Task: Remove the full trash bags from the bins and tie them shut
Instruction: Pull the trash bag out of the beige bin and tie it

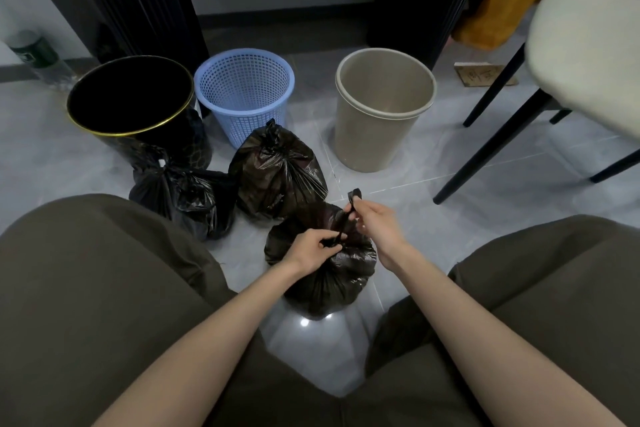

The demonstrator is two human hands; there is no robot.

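A full black trash bag [325, 284] sits on the floor between my knees. My left hand [311, 250] pinches its gathered neck at the knot. My right hand [375, 218] grips one twisted strip of the bag's top and holds it up and to the right. Two more black bags stand behind it, one tied in the middle [277, 173] and one on the left [180, 194]. Three bins stand in a row with no bag inside: a black one with a gold rim [135, 128], a blue mesh basket [244, 94] and a beige one [381, 107].
A cream stool [585, 48] with black legs stands at the right, close to the beige bin. Dark pillars and a wall rise behind the bins. A green bottle [34, 52] stands at the far left. My legs in brown trousers frame the near bag.
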